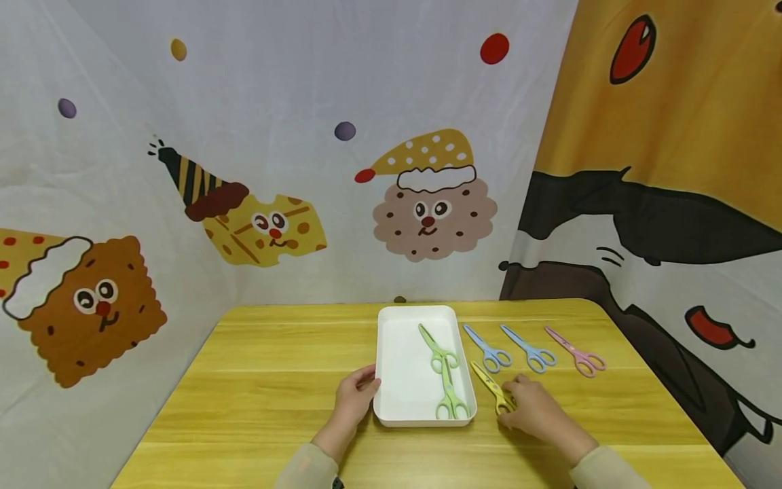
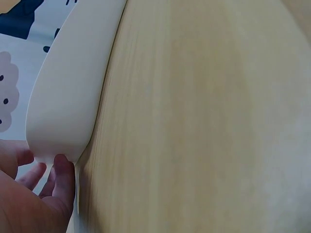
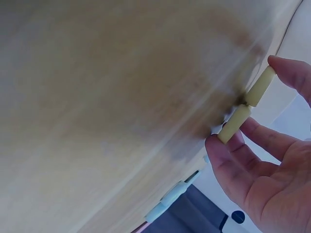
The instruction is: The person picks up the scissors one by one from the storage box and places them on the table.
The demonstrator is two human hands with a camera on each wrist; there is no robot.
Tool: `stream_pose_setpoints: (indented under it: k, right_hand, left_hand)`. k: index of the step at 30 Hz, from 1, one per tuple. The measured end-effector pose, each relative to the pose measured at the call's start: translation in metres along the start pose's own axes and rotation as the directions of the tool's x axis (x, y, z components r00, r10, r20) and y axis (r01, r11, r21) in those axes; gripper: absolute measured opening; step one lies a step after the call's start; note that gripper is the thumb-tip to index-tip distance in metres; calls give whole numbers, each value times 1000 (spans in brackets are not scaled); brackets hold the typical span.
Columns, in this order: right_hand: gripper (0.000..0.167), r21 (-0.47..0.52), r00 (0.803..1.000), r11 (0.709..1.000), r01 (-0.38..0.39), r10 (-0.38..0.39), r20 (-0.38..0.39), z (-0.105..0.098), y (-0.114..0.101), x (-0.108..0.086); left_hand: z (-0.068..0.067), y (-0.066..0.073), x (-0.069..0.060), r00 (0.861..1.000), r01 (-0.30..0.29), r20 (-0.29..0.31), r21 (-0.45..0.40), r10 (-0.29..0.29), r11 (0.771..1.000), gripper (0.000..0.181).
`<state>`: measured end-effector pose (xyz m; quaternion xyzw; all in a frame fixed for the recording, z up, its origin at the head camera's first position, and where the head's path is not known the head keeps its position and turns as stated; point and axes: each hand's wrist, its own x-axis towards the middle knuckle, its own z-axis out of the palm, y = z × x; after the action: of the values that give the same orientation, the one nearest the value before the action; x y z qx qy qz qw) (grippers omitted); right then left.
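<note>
A shallow white tray [image 1: 403,367] lies on the table, its left side held by my left hand [image 1: 356,399]. In the left wrist view, the thumb and fingers meet the tray's edge [image 2: 68,97]. Inside the tray are two pairs of green scissors, one pair [image 1: 437,350] farther back and another [image 1: 450,394] at the near right, overlapping. Right of the tray my right hand [image 1: 537,411] pinches the handles of yellow scissors [image 1: 491,382], blades angled away to the left. The right wrist view shows thumb and fingers at opposite ends of the yellow handles [image 3: 235,124].
Two blue pairs of scissors, one [image 1: 490,351] nearer the tray and one [image 1: 531,352] beside it, lie behind my right hand. Pink scissors [image 1: 577,353] are farther right. The wooden table [image 1: 269,394] ends at a printed cloth [image 1: 293,88].
</note>
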<state>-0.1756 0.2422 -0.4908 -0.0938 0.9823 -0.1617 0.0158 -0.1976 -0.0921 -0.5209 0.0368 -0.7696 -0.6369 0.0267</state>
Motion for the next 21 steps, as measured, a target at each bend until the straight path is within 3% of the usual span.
stream_pose_setpoints:
  k: [5,21]
  right_hand:
    - [57,-20,1000,1000,-1,1,-4,-1,-2,-3]
    - [52,-38,1000,999,-24,24,-13,0,-5,-7]
  left_hand:
    - [1,-1,1,999,39,6,14,-39,999,34]
    - [1,-2,1,999,49,8,5,-49,999,35]
